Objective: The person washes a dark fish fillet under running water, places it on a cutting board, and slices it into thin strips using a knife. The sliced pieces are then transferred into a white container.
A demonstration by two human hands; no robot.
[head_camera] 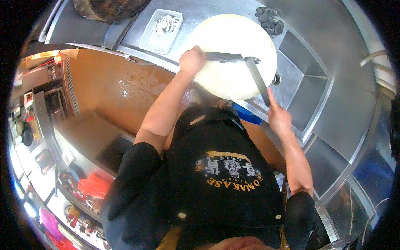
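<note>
A thick round white cutting board [231,34] lies on the steel counter before me, its right part reaching over the sink's edge. My left hand [191,61] is closed on the left end of a long dark strip of food [223,57], perhaps fish skin, stretched across the board. In my right hand [279,117] is a kitchen knife [256,75]. Its blade slants up and left, and the tip end crosses the strip near its right end. A small dark end piece shows just beyond the blade. My fingers hide the knife's handle.
At the counter's left stands a white plastic tray [150,45] with pale, dark-edged strips [165,25]. A crumpled grey cloth [270,21] lies behind the board. The steel sink [290,67] is on the right. A blue container [248,115] sits below the counter edge.
</note>
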